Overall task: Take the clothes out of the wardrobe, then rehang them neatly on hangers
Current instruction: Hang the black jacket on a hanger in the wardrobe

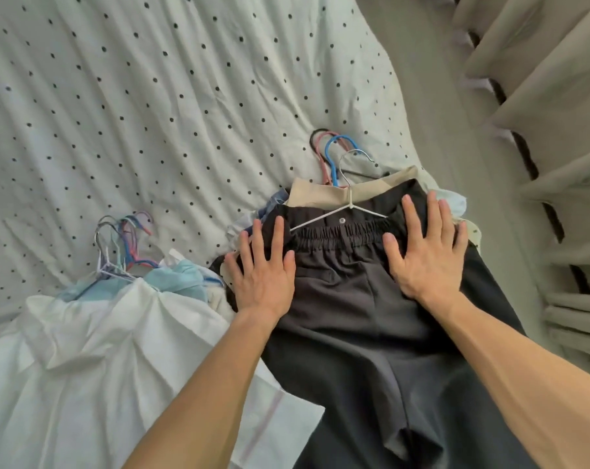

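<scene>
The dark trousers (371, 299) lay on a clothes pile at the bed's (151, 96) edge, waistband on a white hanger (350, 198). Left grip (263, 275) and right grip (425, 258) pressed flat on them, fingers spread, pinching nothing. The cloth looked soft, light and floppy, so it was probably best lifted by the hanger's hook.

The bedsheet (151, 96) is pale mint-white, scattered with small black dots. The trousers (371, 316) are plain charcoal grey, the wire hanger (350, 198) white, the folded garment (317, 194) beige. One hook (326, 155) is blue, another hook (316, 147) pink. The shirt (100, 350) is white, the top (175, 279) light blue, and the curtain (540, 79) taupe.
</scene>
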### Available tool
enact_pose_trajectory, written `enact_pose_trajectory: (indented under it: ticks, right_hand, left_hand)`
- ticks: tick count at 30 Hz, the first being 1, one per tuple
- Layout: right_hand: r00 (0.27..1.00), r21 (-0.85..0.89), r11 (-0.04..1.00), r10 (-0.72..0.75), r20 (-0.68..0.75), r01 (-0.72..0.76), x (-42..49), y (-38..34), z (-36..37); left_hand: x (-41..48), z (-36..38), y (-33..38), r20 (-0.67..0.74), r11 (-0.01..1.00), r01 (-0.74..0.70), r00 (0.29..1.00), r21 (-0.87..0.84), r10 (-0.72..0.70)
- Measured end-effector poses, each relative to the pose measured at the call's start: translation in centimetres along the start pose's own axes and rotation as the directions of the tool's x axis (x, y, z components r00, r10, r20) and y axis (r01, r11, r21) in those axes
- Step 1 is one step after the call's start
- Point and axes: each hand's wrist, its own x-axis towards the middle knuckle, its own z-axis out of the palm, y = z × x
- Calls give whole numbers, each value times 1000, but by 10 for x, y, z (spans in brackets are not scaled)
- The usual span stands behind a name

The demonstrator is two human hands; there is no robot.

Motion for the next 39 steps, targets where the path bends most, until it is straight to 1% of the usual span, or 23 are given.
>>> enact_pose_trajectory:
  ticks: [4, 6, 8, 10, 13, 16, 18, 19, 22, 23, 24, 26, 27, 29, 31, 34, 36, 39]
  right_hand:
    - [991, -44, 998, 46, 125, -41, -1, -4, -16]
    - [987, -64, 995, 88, 136, -80, -7, -8, -27]
    - [980, -40, 992, 128, 154, -123, -22, -13, -40]
    - [967, 25, 986, 156, 201, -164, -46, -16, -53]
    - [954, 91, 982, 138, 267, -168, -93, -20, -80]
    - [948, 210, 953, 154, 280, -217, -155, -26, -116]
    - [941, 359, 883, 213, 264, -301, -203, -33, -148]
    - [930, 445, 823, 255, 265, -352, -226, -39, -168]
    - [883, 693, 556, 374, 284, -459, -296, -60, -233]
    - [863, 744, 469, 413, 291, -475, -320, -67, -255]
    - [852, 786, 403, 440, 284, -470, -342, -73, -274]
    - [834, 843, 300, 482, 270, -446, -388, -87, -311]
    - [821, 858, 264, 505, 267, -441, -410, -95, -325]
    - [813, 882, 225, 528, 247, -414, -454, -113, -349]
    - [808, 900, 229, 557, 191, -370, -491, -129, -365]
    - [769, 927, 229, 633, 90, -296, -549, -145, -379]
    - [737, 942, 218, 675, 43, -254, -588, -156, -387]
    - [673, 945, 225, 739, -6, -239, -644, -162, -390]
  left_hand:
    - [-17, -33, 11, -93, 995, -11, 996, 98, 20]
    - [-23, -47, 12, -116, 994, -7, 993, 109, 19]
    - [-27, -64, 11, -118, 993, -20, 992, 119, 34]
    - [-31, -83, 9, -78, 992, -43, 996, 118, 52]
    - [-47, -123, 8, 48, 992, -106, 993, 71, 103]
    - [-91, -165, 14, 140, 968, -248, 958, -39, 251]
    - [-134, -189, 22, 167, 930, -329, 920, -166, 355]
    - [-157, -200, 27, 145, 905, -363, 905, -222, 399]
    - [-233, -228, 38, 32, 826, -443, 875, -349, 483]
    - [-260, -237, 38, -6, 794, -466, 864, -391, 504]
    - [-287, -244, 37, -40, 756, -489, 849, -435, 526]
    - [-341, -256, 27, -94, 676, -544, 808, -497, 582]
    - [-366, -261, 19, -123, 637, -581, 780, -506, 613]
    - [-412, -269, 2, -169, 565, -651, 718, -506, 676]
    - [-450, -273, -13, -203, 482, -709, 647, -515, 735]
    - [-501, -280, -30, -185, 397, -752, 557, -527, 810]
    - [-530, -283, -37, -153, 359, -783, 492, -507, 857]
    - [-571, -288, -43, -129, 288, -827, 393, -483, 911]
